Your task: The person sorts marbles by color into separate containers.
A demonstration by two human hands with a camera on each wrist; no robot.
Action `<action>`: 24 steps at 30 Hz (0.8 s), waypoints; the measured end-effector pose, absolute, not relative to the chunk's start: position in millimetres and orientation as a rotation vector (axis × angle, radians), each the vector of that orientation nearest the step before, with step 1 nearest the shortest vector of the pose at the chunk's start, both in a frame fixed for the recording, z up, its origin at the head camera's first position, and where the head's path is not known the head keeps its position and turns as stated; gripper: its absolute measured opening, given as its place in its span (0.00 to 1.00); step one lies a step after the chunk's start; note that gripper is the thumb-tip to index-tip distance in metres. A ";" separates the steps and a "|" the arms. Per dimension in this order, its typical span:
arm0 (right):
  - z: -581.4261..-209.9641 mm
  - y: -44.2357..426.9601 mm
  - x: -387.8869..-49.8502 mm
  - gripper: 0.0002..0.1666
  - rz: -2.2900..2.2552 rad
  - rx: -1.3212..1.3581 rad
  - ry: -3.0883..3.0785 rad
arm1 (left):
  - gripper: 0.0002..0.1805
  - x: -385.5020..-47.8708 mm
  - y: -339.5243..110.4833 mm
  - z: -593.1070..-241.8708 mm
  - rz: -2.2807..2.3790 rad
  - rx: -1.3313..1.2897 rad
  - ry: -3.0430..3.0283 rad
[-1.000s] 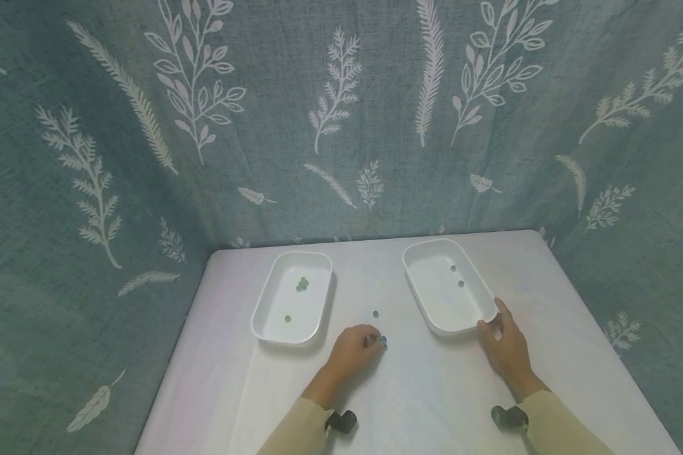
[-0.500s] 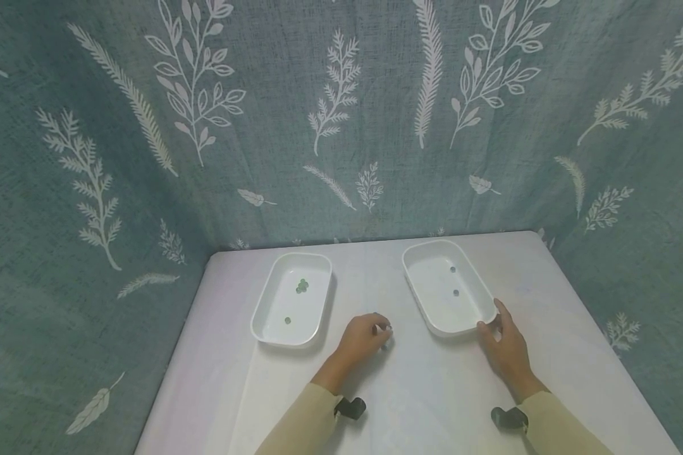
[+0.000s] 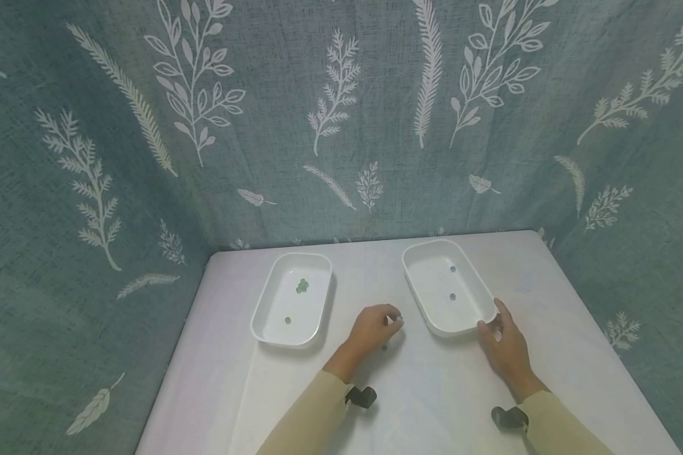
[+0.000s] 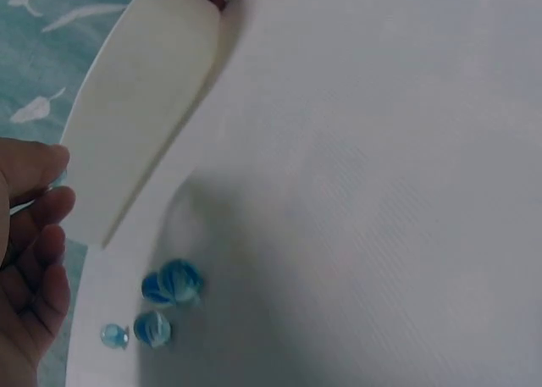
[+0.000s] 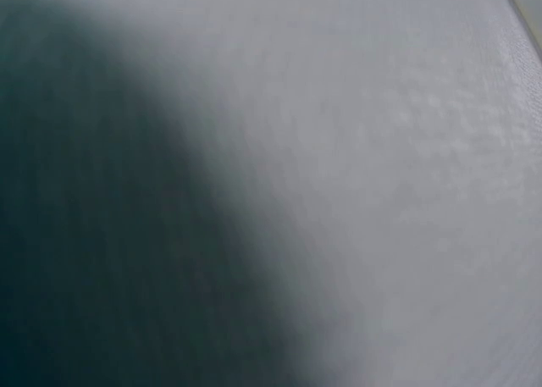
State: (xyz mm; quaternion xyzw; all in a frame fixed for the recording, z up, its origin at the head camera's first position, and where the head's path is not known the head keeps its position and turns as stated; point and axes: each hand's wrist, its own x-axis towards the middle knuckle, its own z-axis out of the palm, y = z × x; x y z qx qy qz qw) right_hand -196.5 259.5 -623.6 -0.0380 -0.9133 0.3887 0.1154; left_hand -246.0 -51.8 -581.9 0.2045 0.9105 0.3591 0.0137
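Note:
My left hand (image 3: 375,328) is over the middle of the table, between the two trays. Thumb and forefinger pinch a small blue glass marble (image 4: 59,180), mostly covered by the fingertips. Below the hand, several blue marbles (image 4: 180,280) lie grouped on the table in the left wrist view; the head view shows just one marble (image 3: 384,347) beside the wrist. My right hand (image 3: 508,347) grips the near right corner of the right white tray (image 3: 427,303). Inside that tray sit two bluish marbles (image 3: 452,296), apart from each other. The right wrist view shows only tabletop and a dark blur.
A second white tray (image 3: 260,316) stands on the left, holding several green marbles (image 3: 301,286), one apart from the cluster. The white table (image 3: 432,404) ends at a patterned green curtain (image 3: 375,126) at the back and sides.
My left hand has picked up a marble and moved right toward the right tray. One marble in that tray has rolled left and nearer. My right hand stays on the tray corner.

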 end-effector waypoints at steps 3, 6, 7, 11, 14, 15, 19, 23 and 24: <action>-623.5 259.9 -196.6 0.43 1.144 -0.113 -2.676 | 0.11 -249.2 -46.9 -579.3 1.096 0.626 2.843; -622.7 260.6 -196.2 0.43 1.151 -0.119 -2.679 | 0.11 -252.6 -41.7 -575.7 1.072 0.612 2.850; -622.6 260.9 -196.3 0.43 1.154 -0.122 -2.679 | 0.11 -253.5 -40.2 -574.2 1.067 0.607 2.852; -622.0 261.0 -195.8 0.43 1.163 -0.119 -2.671 | 0.12 -257.6 -33.7 -570.4 1.043 0.582 2.861; -621.2 260.8 -195.5 0.43 1.163 -0.113 -2.669 | 0.12 -260.6 -29.5 -568.3 1.037 0.567 2.861; -620.8 260.8 -195.5 0.43 1.163 -0.117 -2.670 | 0.12 -261.6 -28.2 -567.8 1.037 0.562 2.859; -620.0 260.2 -195.2 0.43 1.167 -0.129 -2.678 | 0.13 -264.1 -25.0 -565.3 1.044 0.544 2.841; -619.7 259.4 -194.9 0.43 1.171 -0.131 -2.681 | 0.13 -265.8 -23.0 -563.1 1.041 0.553 2.832; -619.8 259.3 -194.8 0.43 1.171 -0.129 -2.680 | 0.13 -266.3 -22.6 -562.7 1.042 0.559 2.830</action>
